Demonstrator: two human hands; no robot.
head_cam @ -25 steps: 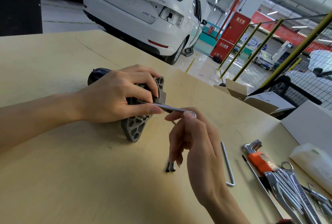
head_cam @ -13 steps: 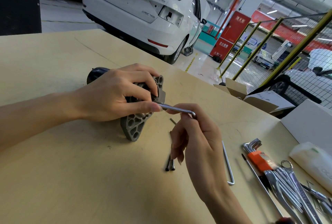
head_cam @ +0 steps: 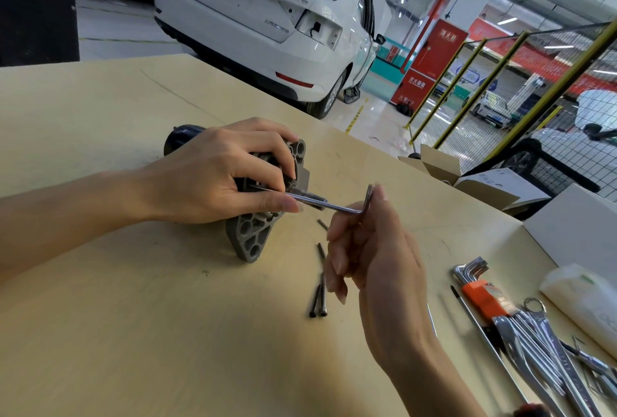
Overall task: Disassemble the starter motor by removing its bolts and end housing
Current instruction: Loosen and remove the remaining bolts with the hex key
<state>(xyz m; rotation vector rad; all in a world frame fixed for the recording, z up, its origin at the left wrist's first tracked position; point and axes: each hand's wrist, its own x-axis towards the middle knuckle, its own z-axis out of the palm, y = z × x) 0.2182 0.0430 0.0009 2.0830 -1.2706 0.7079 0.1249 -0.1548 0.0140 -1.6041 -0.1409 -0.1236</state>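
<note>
- My left hand (head_cam: 207, 179) grips the starter motor (head_cam: 253, 233) on the surface (head_cam: 133, 333).
- My right hand (head_cam: 374, 256) pinches the hex key (head_cam: 337, 206), its tip at the motor.
- Two bolts (head_cam: 319, 299) lie just left of my right hand.

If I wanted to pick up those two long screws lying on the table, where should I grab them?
Pinch the two long screws around their thin middles, coming straight down from above. They lie flat on the table, side by side, heads toward you, so a grip across both shafts likely lifts them together.
</note>
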